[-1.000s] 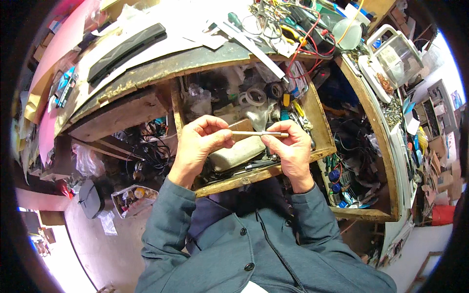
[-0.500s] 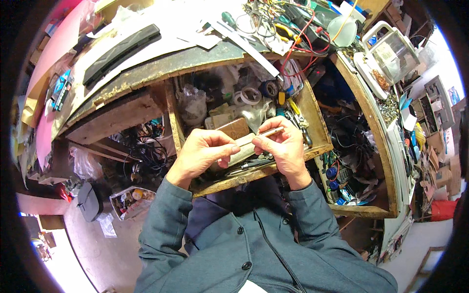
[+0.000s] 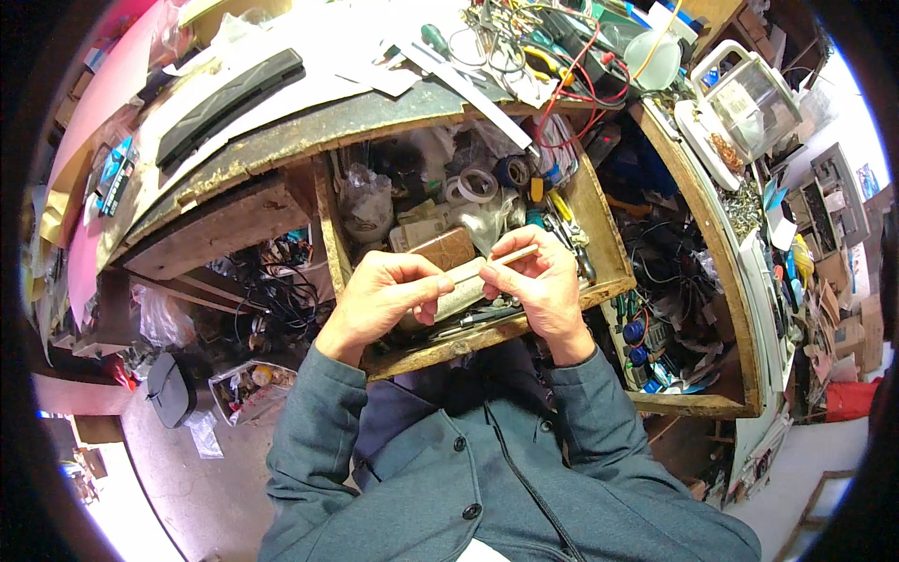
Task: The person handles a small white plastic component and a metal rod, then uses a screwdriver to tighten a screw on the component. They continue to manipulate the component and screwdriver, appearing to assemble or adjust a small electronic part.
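Note:
Both my hands are over an open wooden drawer [image 3: 487, 334] full of odds and ends. My right hand [image 3: 543, 286] pinches a thin, pale, stick-like piece [image 3: 516, 255] between thumb and fingers. Close to it on the left, the thumb and forefinger of my left hand [image 3: 386, 298] are pressed together. A pale strip [image 3: 465, 272] shows between the two hands; I cannot make out whether the left fingers grip it. Just behind my hands lies a brown, leather-like case [image 3: 448, 247]. Tape rolls [image 3: 478, 184] and clear plastic bags [image 3: 368, 201] sit farther back in the drawer.
A cluttered workbench [image 3: 309, 131] spans the far side, with a long black part [image 3: 230, 106], red leads [image 3: 566, 94] and a screwdriver [image 3: 434, 37]. Another tray with blue spools [image 3: 637, 333] is at right. A box of scraps [image 3: 255, 389] stands on the floor at left.
The view has shifted very slightly. My hands keep nearly the same place and pinch, with small finger movements around the thin piece.

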A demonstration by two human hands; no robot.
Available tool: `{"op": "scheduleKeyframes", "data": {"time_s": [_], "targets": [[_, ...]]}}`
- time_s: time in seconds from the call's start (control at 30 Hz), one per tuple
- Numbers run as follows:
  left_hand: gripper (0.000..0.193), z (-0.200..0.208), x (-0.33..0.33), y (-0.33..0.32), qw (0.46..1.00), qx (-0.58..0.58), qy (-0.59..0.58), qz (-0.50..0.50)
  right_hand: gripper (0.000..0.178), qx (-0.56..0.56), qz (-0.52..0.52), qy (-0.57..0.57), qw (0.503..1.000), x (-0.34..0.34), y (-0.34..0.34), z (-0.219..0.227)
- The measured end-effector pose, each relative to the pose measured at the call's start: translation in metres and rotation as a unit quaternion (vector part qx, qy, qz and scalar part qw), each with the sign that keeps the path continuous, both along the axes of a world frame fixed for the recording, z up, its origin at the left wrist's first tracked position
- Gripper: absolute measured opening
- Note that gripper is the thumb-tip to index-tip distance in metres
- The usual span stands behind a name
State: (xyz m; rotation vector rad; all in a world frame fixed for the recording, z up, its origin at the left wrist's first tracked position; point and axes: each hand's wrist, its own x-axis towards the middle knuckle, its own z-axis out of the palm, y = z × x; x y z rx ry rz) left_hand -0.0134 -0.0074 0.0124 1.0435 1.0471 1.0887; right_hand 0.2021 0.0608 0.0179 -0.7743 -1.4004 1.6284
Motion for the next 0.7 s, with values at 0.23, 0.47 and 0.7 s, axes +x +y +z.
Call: {"op": "scheduleKeyframes", "data": {"time_s": [0.23,0.47,0.7], "targets": [[0.021,-0.0051,-0.0018,0.0001,1.000,0.008,0.012,-0.011,0.021,0.012,0.000,0.006,1.000,0.0016,0.0010,-0.0029],[0.017,-0.0053,-0.0010,0.0027,0.999,0.017,-0.011,0.041,0.011,0.010,-0.059,0.055,0.997,0.0033,0.0029,-0.0049],[0.016,0.0005,0.0056,0.0018,0.993,0.032,-0.083,0.074,0.013,-0.016,-0.078,0.084,0.993,0.0019,0.0033,-0.0042]]}}
